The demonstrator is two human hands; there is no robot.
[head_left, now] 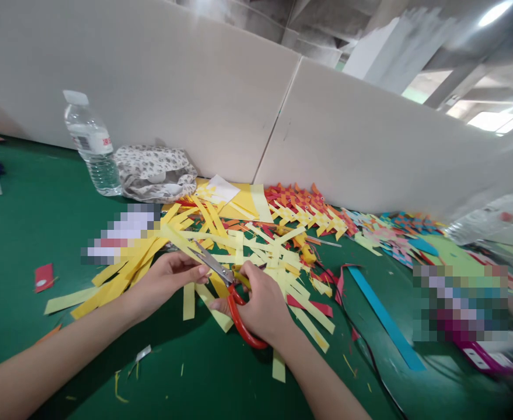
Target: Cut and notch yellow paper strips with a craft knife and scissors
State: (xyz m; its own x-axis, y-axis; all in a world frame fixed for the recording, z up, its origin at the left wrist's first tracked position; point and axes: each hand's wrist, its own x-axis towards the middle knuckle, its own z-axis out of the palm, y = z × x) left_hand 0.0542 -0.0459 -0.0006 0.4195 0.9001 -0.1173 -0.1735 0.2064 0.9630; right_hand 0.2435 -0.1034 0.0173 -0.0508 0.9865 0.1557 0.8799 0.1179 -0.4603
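Note:
My right hand [262,306] is closed around the red handles of a pair of scissors [227,286], whose metal blades point up and left. My left hand [168,280] is pinched on a yellow paper strip [189,298] right at the blades. Both hands rest over a heap of yellow paper strips [247,245] on the green table [41,221].
A water bottle [90,143] and a patterned cloth pouch [155,172] stand by the white back wall. Woven paper pieces in orange and yellow [309,210] and in blue and pink [391,233] lie to the right. A blue strip [385,318], a dark cord [365,344] and a small red card [44,276] lie nearby.

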